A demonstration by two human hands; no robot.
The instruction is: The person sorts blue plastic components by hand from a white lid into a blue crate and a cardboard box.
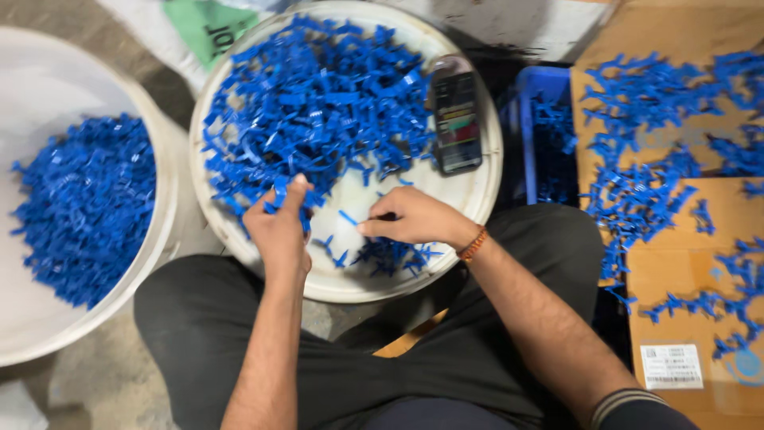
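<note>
Blue plastic pieces (318, 103) pinched in both hands' closed grip, left hand (278, 227), right hand (410, 219); phone (456, 115) beside them.

Grey concrete floor (103, 374), flattened cardboard (676, 279), dim light

Blue plastic pieces (318, 103) on a white round tray (477, 191) — white bucket (163, 159), brown cardboard (676, 271), black trousers (199, 318)

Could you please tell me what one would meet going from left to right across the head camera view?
White bucket of blue plastic pieces → left hand → right hand → phone on the round white lid → blue crate → cardboard sheets strewn with blue pieces.
</note>
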